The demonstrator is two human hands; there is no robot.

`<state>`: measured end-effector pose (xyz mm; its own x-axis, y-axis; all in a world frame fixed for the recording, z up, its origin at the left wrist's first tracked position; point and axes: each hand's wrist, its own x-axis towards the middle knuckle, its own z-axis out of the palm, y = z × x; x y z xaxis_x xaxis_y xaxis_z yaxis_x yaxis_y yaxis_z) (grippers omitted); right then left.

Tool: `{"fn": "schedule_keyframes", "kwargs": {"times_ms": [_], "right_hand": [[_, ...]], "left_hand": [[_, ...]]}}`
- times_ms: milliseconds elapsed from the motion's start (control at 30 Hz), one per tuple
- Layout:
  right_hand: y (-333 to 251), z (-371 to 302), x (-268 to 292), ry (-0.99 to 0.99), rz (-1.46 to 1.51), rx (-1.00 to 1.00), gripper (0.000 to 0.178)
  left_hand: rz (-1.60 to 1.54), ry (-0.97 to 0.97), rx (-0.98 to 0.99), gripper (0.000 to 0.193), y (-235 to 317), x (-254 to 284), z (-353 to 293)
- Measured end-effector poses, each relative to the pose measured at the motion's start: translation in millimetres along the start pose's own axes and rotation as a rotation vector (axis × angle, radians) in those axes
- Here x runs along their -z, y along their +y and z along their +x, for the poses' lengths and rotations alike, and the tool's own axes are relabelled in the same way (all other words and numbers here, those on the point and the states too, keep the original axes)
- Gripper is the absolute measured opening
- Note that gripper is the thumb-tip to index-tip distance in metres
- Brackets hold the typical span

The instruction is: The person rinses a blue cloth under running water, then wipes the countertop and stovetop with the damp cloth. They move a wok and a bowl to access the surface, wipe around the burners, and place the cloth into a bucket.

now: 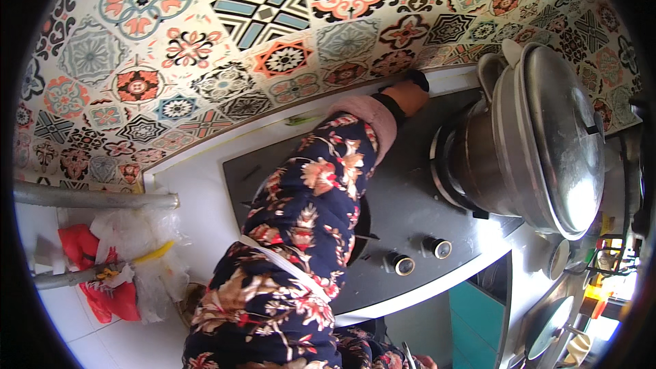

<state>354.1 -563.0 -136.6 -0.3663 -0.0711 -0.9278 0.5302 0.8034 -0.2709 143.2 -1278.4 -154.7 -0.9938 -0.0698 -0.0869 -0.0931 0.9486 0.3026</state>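
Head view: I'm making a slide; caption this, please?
Left hand at the rear edge of a black cooktop, floral sleeve stretched across it, lidded metal pot alongside.

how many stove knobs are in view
2: the left knob near the front edge of the stove, the right knob beside it, closer to the pot. A floral sleeve covers part of the stove, so others may be hidden.

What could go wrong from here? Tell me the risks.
The floral left sleeve crosses over a burner; if that is hot, the fabric might scorch or snag. The left hand is near the big lidded pot; an arm brushing it could shift it.
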Motion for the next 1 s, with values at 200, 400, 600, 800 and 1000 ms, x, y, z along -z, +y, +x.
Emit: {"fn": "schedule_keyframes", "kwargs": {"times_ms": [200,400,600,800,1000], "right_hand": [[8,8,-9,-0.093,0.234,-0.062,0.046],[-20,2,-23,0.042,-0.089,0.073,0.026],[-40,10,-28,-0.008,-0.174,0.165,0.025],[-41,18,-30,-0.078,-0.231,0.249,0.024],[-33,22,-25,-0.054,-0.232,0.271,0.023]], "left_hand": [[-0.035,0.053,0.042,0.036,-30,30,-130],[-0.055,-0.035,0.172,0.040,-57,23,-222],[-0.093,-0.019,0.363,0.039,-70,24,-323],[-0.071,0.046,0.609,0.043,-66,18,-397],[-0.099,0.196,0.783,0.038,-63,1,-434]]}}
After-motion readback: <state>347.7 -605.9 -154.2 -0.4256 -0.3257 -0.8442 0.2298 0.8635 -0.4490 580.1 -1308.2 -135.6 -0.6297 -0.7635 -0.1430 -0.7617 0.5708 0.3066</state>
